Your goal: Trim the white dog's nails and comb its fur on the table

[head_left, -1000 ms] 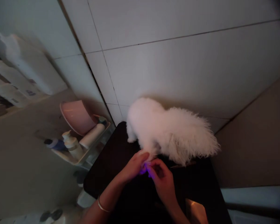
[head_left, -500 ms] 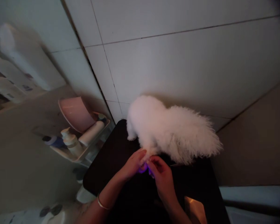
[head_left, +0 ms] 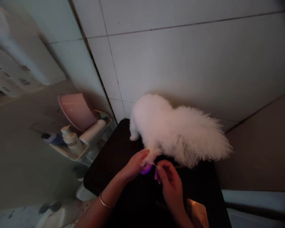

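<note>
A fluffy white dog (head_left: 161,126) stands on a black table (head_left: 104,161) against the tiled wall, its head hidden in the mass of fur. My left hand (head_left: 135,164) is closed around one of its paws (head_left: 150,156), and a purple glow lights the fingers and the fur beneath. Just right of the paw is my right hand (head_left: 169,179), thumb and forefinger pinched together. A thin pale strand or tip shows between those fingertips and the paw; its kind is too small to make out.
At the left, a wall rack (head_left: 82,156) holds a pink bowl (head_left: 77,110), a pump bottle (head_left: 71,139) and other bottles. Large white bottles (head_left: 30,47) stand on a shelf above. A shiny flat object (head_left: 197,212) lies by my right forearm.
My right hand has drawn back from the paw, to the right and slightly down, its fingertips still pinched. My left hand keeps hold of the paw. The view has shifted slightly.
</note>
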Demonstrator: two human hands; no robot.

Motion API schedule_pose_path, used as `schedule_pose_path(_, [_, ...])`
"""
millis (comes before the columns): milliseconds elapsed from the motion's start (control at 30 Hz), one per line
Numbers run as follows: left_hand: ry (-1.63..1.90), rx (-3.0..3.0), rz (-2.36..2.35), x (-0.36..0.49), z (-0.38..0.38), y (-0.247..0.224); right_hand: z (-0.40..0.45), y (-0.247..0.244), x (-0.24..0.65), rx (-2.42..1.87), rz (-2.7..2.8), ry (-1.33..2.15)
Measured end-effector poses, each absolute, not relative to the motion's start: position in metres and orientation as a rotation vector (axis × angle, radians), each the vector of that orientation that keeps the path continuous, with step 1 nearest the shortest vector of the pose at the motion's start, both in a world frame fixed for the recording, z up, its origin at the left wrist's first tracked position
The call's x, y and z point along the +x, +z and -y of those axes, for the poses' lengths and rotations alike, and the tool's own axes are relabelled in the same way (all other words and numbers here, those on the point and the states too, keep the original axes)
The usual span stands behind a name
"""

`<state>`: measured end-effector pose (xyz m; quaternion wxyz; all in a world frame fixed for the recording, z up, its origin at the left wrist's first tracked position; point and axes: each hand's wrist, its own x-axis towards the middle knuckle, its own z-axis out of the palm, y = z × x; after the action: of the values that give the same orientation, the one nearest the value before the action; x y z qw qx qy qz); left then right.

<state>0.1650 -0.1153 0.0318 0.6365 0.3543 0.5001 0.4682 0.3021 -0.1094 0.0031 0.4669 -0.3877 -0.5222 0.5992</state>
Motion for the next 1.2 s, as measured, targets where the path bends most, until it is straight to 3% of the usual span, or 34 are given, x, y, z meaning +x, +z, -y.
schedule_pose_path(500, [1.109,0.782,-1.086,0.163,0.116,0.028,0.098,0.007,0.295,-0.91,1.507,1.415])
schedule_pose_path(833, [1.117,0.795,-1.068,0.16,0.115,0.024,0.103,-0.007,0.297,-0.893,1.318,1.708])
schedule_pose_path(1033, [1.113,0.78,-1.052,0.161,0.113,0.026,0.108,0.0,0.298,-0.891,1.343,1.594])
schedule_pose_path(1200, [1.118,0.775,-1.048,0.16,0.112,0.026,0.106,0.008,0.299,-0.934,1.591,1.283])
